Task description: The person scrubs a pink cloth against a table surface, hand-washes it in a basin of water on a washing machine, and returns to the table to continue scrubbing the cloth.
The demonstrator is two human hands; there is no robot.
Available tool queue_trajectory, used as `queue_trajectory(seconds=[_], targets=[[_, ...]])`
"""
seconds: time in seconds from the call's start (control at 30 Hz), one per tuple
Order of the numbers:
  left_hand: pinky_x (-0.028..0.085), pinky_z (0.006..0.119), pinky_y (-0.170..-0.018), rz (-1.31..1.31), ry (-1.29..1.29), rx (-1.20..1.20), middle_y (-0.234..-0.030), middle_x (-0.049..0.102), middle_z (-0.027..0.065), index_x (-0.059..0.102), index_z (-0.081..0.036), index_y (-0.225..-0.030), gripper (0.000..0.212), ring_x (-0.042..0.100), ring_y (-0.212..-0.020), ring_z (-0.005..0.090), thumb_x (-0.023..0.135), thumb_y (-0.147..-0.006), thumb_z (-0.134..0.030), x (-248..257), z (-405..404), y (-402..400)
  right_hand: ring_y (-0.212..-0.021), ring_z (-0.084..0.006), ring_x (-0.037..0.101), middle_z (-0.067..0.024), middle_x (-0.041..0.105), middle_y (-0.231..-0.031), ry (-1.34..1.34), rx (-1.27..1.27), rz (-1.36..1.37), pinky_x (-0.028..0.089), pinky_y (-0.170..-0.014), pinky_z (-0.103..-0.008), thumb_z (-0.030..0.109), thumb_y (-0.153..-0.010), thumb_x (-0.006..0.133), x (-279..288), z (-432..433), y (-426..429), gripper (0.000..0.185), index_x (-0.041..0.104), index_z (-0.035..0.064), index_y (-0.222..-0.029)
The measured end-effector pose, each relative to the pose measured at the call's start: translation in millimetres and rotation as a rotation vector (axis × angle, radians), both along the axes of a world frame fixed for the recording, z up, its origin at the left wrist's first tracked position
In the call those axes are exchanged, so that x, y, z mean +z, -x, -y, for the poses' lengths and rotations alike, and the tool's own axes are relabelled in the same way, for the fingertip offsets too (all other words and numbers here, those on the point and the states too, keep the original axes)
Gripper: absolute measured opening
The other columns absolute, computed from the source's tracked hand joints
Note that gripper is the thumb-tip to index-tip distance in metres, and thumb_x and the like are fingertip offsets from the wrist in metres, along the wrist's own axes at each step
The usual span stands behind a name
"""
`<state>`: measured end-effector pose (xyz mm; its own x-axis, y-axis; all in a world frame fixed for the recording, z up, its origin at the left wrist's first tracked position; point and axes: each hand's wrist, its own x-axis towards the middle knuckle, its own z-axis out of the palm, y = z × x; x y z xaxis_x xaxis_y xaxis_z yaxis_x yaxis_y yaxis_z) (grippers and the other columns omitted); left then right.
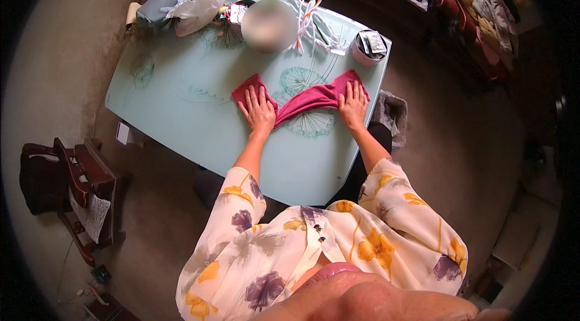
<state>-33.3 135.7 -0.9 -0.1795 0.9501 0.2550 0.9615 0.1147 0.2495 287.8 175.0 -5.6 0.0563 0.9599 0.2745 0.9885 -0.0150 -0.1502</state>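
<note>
A magenta cloth [308, 98] lies across the pale glass tabletop [181, 76], its middle part gathered into a narrow band. My left hand [260, 110] rests palm down on the flat left end, fingers spread a little. On the wider right end, my right hand [353, 106] lies the same way, near the table's right edge. Both hands press on the fabric from above, and neither is closed around it. Green dandelion-like prints [312, 122] on the tabletop show around the cloth.
Along the far edge stand a grey bag [167, 1], a white plastic bag [204, 6], a blurred round object [269, 26], a bundle of white strips [312, 26] and a round tub of packets [369, 49]. A wooden chair [93, 171] is at left, a lined bin [392, 117] at right.
</note>
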Motion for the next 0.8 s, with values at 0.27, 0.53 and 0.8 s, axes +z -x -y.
queue_trajectory(seconds=[0.27,0.53,0.8], targets=[[0.011,0.063,-0.123,0.134,0.048,-0.291,-0.166,0.029,0.0162,0.042,-0.011,-0.155,0.065,0.024,-0.155,0.0348,0.057,-0.092,-0.019,20,170,-57,-0.15,-0.0334,0.032,-0.0142,0.033,-0.165,0.306,0.382,-0.136,0.025,-0.122,-0.0502,0.023,-0.09,0.06,43,217,52,0.067,0.042,0.0085,-0.153],[0.007,0.06,-0.125,0.141,0.189,-0.141,-0.168,0.026,0.0143,0.04,-0.01,-0.155,0.069,0.019,-0.157,0.0329,0.056,-0.089,-0.013,27,237,-41,-0.147,-0.0272,0.038,-0.0091,0.038,-0.163,0.278,0.791,-0.168,0.025,-0.121,-0.0465,0.02,-0.088,0.059,46,213,107,0.059,0.051,0.0091,-0.146],[0.013,0.063,-0.122,0.014,0.012,0.039,-0.166,0.031,0.0125,0.045,-0.018,-0.154,0.058,0.025,-0.154,0.0324,0.053,-0.097,-0.025,7,70,27,-0.144,-0.0285,0.041,-0.0087,0.042,-0.16,0.045,0.513,-0.132,0.027,-0.12,-0.0478,0.038,-0.096,0.057,14,10,140,0.056,0.051,0.0182,-0.149]])
